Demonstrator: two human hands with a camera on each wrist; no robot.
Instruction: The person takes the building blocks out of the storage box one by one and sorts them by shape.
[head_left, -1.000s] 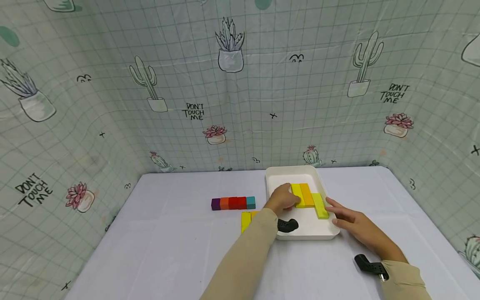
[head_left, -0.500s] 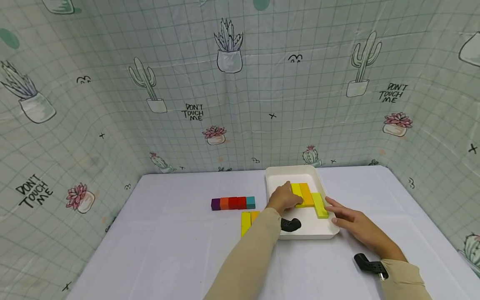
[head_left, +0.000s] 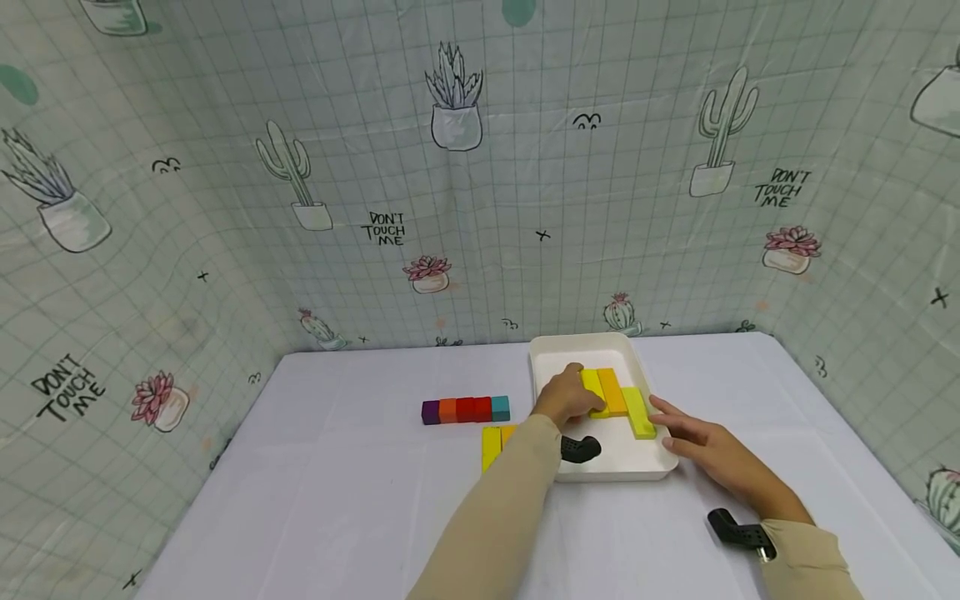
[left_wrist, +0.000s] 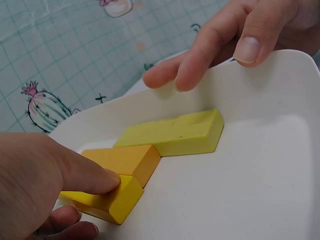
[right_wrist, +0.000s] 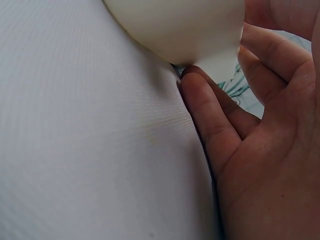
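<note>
My left hand (head_left: 565, 398) reaches into a white tray (head_left: 615, 477) and holds a yellow block (left_wrist: 131, 201). In the left wrist view its thumb presses the top near one end, while the other fingers lie low on the near side. That block lies flat against an orange-yellow block (head_left: 612, 392), and a lime-yellow block (head_left: 639, 412) sits beside this, offset toward me. My right hand (head_left: 708, 450) rests at the tray's right side, fingers loosely extended at the rim. In the right wrist view, lower fingers are down by the tablecloth beside the tray wall (right_wrist: 175, 30).
Left of the tray is a row of cubes: purple (head_left: 431, 412), orange (head_left: 447, 411), red (head_left: 474, 409) and teal (head_left: 500, 408). A yellow block (head_left: 491, 448) and an orange-yellow block (head_left: 508, 433) lie partly behind the left sleeve. A patterned cloth (head_left: 480, 192) rises behind the white table.
Over the last second my left hand has shifted slightly to the right, still at the yellow block. My right hand and the blocks look unchanged; the view tilts up slightly.
</note>
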